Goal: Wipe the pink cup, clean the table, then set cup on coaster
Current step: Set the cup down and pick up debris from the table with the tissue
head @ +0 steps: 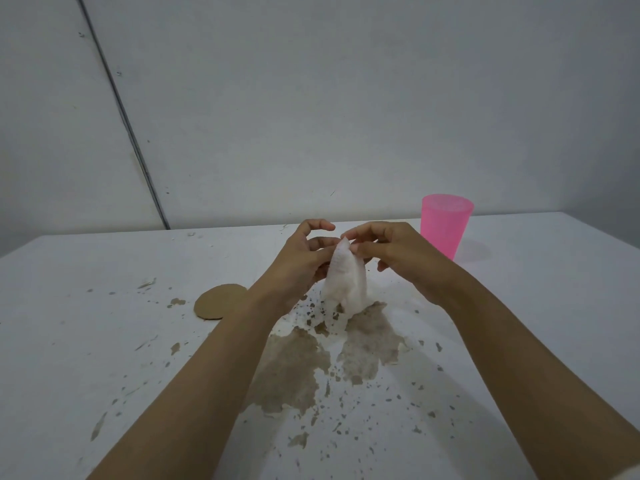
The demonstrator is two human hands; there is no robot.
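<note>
Head view: your left hand (304, 263) and right hand (398, 258) each pinched the tissue (346, 285) at its top, over the middle of the stained desk (104, 271). The cup (445, 225) stood upright near the far edge, rightward; the coaster (220, 301) lay left of your hands.

The tissue (346, 282) I hold, soft dimpled white paper, cup (445, 230) of smooth translucent pink plastic, coaster (216, 301) of matt brown cardboard, table (104, 341) matt white, coating flaked to rough brown patches.
</note>
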